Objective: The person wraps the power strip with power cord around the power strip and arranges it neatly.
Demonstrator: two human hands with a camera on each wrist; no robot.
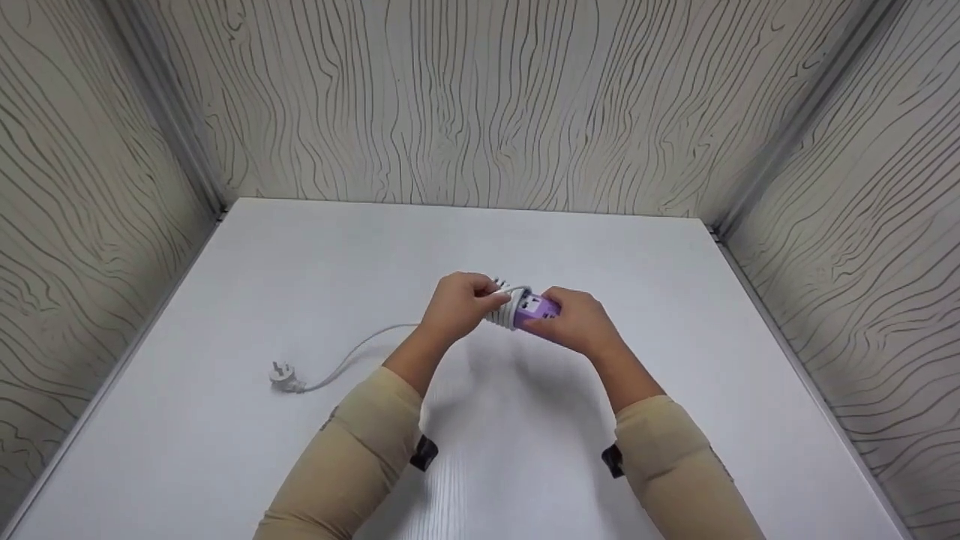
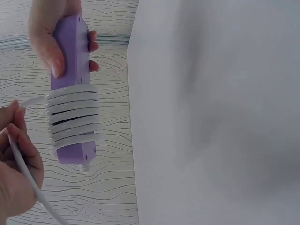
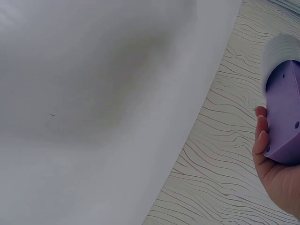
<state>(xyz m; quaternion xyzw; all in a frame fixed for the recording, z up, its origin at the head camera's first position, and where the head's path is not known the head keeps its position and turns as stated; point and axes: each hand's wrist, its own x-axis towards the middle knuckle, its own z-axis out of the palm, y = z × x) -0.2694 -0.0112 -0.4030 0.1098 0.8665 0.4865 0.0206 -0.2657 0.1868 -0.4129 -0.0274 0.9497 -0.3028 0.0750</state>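
A purple power strip (image 1: pixel 534 315) with white sockets is held above the table, its white cord (image 2: pixel 74 112) wound in several turns round one end. My right hand (image 1: pixel 581 321) grips the bare end of the strip, thumb on one face and fingers round the other, as the left wrist view shows. Beside the wound end, my left hand (image 1: pixel 459 306) pinches the cord between thumb and fingers. From that hand a loose length of cord (image 1: pixel 358 346) runs left across the table to a white plug (image 1: pixel 283 376), which lies with its prongs up.
The white table (image 1: pixel 480 240) spreads beneath both arms. Wood-grain panels (image 1: pixel 465 105) stand behind it and on both sides, with grey metal posts (image 1: pixel 161 105) in the corners. Small black pieces (image 1: pixel 424 453) sit at the sleeves.
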